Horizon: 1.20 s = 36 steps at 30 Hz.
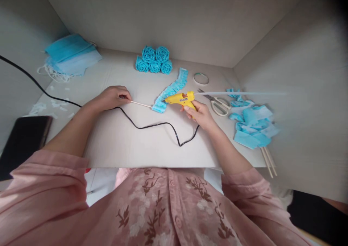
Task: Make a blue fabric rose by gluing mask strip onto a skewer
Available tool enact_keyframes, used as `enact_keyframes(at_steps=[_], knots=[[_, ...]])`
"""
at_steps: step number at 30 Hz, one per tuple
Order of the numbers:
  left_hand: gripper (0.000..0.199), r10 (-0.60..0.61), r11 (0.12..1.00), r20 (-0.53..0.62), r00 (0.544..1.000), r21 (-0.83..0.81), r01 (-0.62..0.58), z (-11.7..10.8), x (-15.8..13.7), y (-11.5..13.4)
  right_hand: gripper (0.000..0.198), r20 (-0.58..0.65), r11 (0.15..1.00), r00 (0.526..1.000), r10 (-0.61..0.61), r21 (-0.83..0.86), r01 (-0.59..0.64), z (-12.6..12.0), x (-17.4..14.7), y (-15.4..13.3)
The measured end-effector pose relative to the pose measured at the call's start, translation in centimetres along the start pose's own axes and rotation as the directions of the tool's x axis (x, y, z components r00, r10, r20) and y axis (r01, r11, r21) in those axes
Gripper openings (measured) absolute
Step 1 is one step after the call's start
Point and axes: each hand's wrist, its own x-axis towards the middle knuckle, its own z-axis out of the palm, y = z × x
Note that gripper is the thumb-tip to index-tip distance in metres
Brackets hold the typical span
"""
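My left hand (115,98) is closed on one end of a thin wooden stick (141,103). The stick's other end meets the lower end of a pleated light-blue strip (172,90), which lies slanting on the tabletop. My right hand (199,113) grips the handle of a yellow hot glue gun (181,99). Its nozzle points left and is at the strip, near the stick's end; whether it touches cannot be told. A long translucent glue stick (231,93) juts out of the gun's back. From the gun a black cord (141,127) runs left, passing by my left wrist.
Several rolled blue flowers (154,66) are stacked at the back. Blue face masks (72,53) lie at back left, a phone (25,137) at left. On the right are a tape ring (201,78), scissors (219,106), blue scraps (251,124) and wooden sticks (268,162). Walls enclose the table.
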Motion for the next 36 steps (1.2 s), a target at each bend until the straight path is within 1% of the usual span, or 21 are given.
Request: enact_keyframes(at_steps=[11,19,26,36], knots=[[0.031,0.009,1.0,-0.022,1.0,-0.013,-0.009,0.1,0.0,0.0,0.051,-0.014,0.999,1.0,-0.027,-0.023,0.027,0.5,0.1,-0.1],[0.029,0.0,1.0,-0.009,1.0,0.011,0.0,0.1,0.0,-0.2,0.053,-0.02,0.996,0.999,-0.047,-0.078,0.046,0.8,0.0,-0.4],[0.031,-0.012,1.0,-0.008,1.0,-0.008,0.012,0.1,0.0,0.0,0.052,-0.021,0.991,0.998,-0.052,-0.124,0.049,0.4,0.1,-0.5],[0.031,-0.001,1.0,0.0,1.0,0.003,0.001,0.1,0.1,-0.3,0.053,0.015,0.975,0.994,-0.104,-0.196,0.105,-0.7,-0.1,-0.8]])
